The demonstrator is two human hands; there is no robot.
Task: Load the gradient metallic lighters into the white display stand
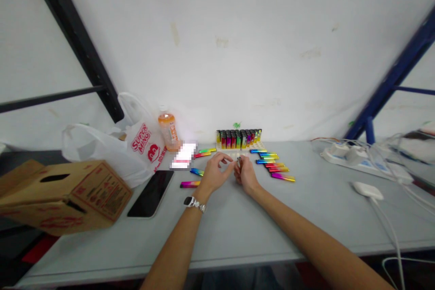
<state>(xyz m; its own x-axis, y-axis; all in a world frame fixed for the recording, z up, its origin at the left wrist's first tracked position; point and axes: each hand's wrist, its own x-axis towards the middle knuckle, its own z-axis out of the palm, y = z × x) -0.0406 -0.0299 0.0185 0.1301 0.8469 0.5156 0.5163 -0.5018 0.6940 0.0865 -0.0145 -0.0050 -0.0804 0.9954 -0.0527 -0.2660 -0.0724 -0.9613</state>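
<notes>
Now the right hand [246, 176] is clamped on a small, silvery-tipped object [239, 160], mostly hidden, towards the back edge of the grey tabletop [238, 226]; the left hand [216, 171] is right beside it, grip impossible to tell. Black-topped multicoloured lighters [239, 140] stand behind.

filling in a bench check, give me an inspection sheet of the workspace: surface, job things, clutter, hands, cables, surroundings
Surface: grey tabletop
Job's things: upright lighters in a pale rack; loose lighters lying on both sides
Clutter: cardboard box, plastic bag, orange drink bottle, smartphone
Hands: right hand closed on a small object, mostly hidden; left hand beside it, grip unclear
Cables: white cables near a power strip
Surroundings: stained white wall, black post, blue post
</notes>
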